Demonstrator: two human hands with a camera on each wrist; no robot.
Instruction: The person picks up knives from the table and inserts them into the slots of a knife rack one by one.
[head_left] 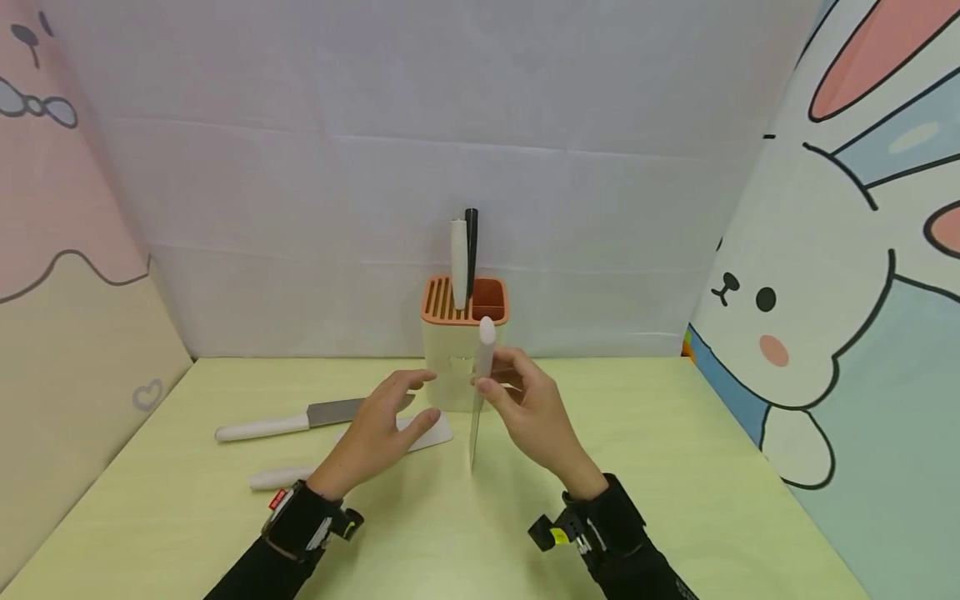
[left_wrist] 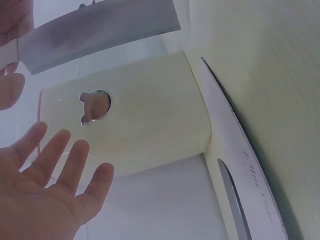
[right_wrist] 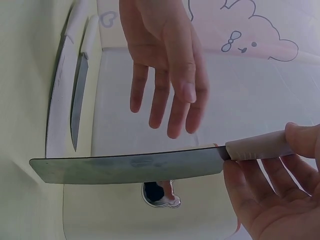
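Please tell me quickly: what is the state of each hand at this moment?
Left hand: open, holding nothing.
Right hand: closed, holding a knife by its white handle.

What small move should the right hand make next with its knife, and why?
I would probably lift the knife toward the slotted top of the knife block, because the right hand holds it by the handle, blade pointing down, in front of the block, with its tip well below that top.

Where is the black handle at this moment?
In the head view, the black handle stands in the knife holder, just right of a white handle.
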